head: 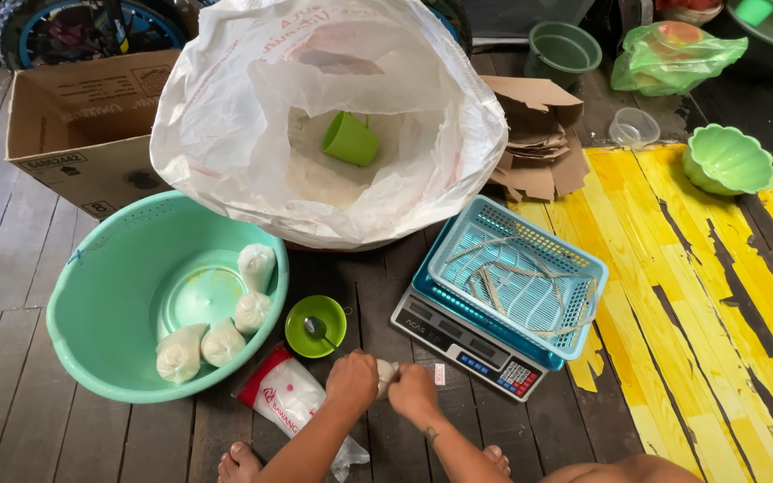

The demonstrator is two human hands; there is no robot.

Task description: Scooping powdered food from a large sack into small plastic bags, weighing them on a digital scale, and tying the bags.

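A small white filled bag is held between the left hand and the right hand, low over the wooden floor near its front edge, just ahead of the person's feet. The fingers of both hands are closed and pinched on the bag, one hand at each side of it; the exact finger positions at the bag's neck cannot be told, as the knuckles hide them. The two-sided grip suits a soft, filled bag, which would sag or spill if held from one side only

A large white sack stands open toward the rear of the floor, its rim rolled down so that the white powder and the green cup inside it are within reach. A teal basin is set at the left, close to the hands; four filled and closed white bags lie together in it. A small green bowl with a spoon rests between the basin and the hands. A printed plastic packet lies flat on the floor just beside the left forearm

A digital scale is placed at the right of the hands, its display facing the person; a blue mesh basket holding loose ties sits on its platform. A cardboard box stands at the rear left
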